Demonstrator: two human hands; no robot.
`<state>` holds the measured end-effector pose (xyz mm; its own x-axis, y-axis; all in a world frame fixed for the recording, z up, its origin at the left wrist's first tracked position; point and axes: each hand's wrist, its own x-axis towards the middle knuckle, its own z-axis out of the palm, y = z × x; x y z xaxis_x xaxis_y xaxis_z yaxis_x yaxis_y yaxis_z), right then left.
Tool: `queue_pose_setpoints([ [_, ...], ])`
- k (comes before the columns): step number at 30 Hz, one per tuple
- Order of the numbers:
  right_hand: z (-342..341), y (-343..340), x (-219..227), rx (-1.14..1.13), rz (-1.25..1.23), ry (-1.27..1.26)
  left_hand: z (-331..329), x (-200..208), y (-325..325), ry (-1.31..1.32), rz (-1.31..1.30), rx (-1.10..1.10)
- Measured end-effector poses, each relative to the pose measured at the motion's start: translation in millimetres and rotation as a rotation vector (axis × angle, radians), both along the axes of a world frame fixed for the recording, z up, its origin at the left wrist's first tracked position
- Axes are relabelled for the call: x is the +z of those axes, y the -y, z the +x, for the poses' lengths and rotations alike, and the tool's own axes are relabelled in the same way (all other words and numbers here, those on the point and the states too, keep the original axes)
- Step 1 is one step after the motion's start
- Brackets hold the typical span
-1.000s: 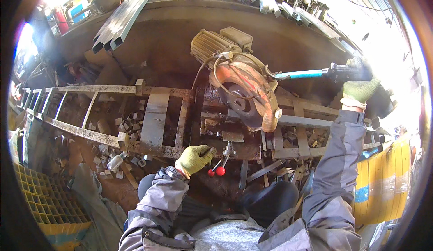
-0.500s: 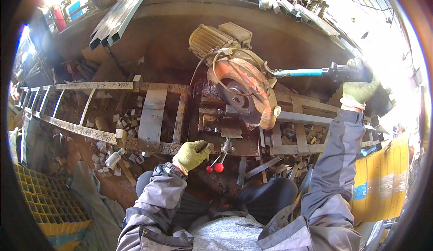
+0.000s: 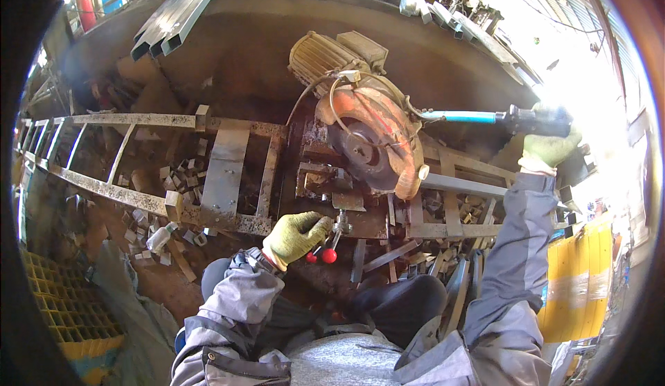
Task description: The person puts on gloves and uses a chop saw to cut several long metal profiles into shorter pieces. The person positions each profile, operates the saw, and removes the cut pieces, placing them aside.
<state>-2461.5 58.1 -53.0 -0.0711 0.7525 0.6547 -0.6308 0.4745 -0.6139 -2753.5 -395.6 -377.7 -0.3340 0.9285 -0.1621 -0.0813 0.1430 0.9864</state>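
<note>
A cut-off saw with a worn orange guard (image 3: 377,119) and a dark disc blade (image 3: 359,152) stands in front of me. From it a blue lever (image 3: 460,116) runs right to a black handle (image 3: 530,120). My gloved right hand (image 3: 551,147) is closed around the handle; glare washes out its fingertips. My gloved left hand (image 3: 296,239) has its fingers curled together, just left of the metal vise clamp (image 3: 340,225) with red ball knobs (image 3: 329,256). Whether anything is inside those fingers is hidden. A square metal tube (image 3: 464,185) lies right of the blade.
A rusty ladder-like rack (image 3: 125,193) extends left. Small cut-offs (image 3: 181,178) litter the floor. Long metal profiles (image 3: 181,15) rest at the upper left. Yellow crates stand at lower left (image 3: 69,310) and right (image 3: 578,282). The saw's motor (image 3: 325,60) sits behind the guard.
The whole view has shifted slightly, so the bench sits further left. My left hand is a little nearer the clamp. The right hand stays at the handle, which sits slightly lower in the picture.
</note>
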Motion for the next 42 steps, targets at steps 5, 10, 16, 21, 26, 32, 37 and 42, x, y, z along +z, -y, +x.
queue_pose_setpoints([
  [5,-73.3,-21.9,60.8,0.116,0.010,0.072,3.5,-21.9,-4.9,0.010,0.016,0.005],
  [10,-190.4,-41.5,111.7,0.066,0.201,0.204,-6.4,-30.6,-5.1,0.024,-0.007,0.013],
  [16,-307.7,-70.1,162.9,0.065,0.085,0.446,-18.6,-18.3,0.8,-0.014,-0.110,-0.062],
  [21,-359.9,-70.8,150.0,-0.087,0.166,0.645,-37.2,-11.8,0.6,-0.022,-0.103,-0.034],
  [26,-379.1,-51.8,118.7,-0.230,0.237,0.824,-49.4,-13.6,-1.1,-0.030,-0.099,-0.063],
  [32,-367.4,-53.3,87.6,-0.374,0.319,0.970,-53.3,-15.5,-2.8,-0.009,-0.110,-0.069],
  [37,-312.7,18.9,45.4,-0.552,0.427,0.975,-52.2,-13.3,-1.2,0.033,-0.115,-0.027],
  [42,-204.0,197.5,-115.0,-0.057,0.537,0.918,-49.4,-15.3,2.6,0.000,-0.075,0.024],
])
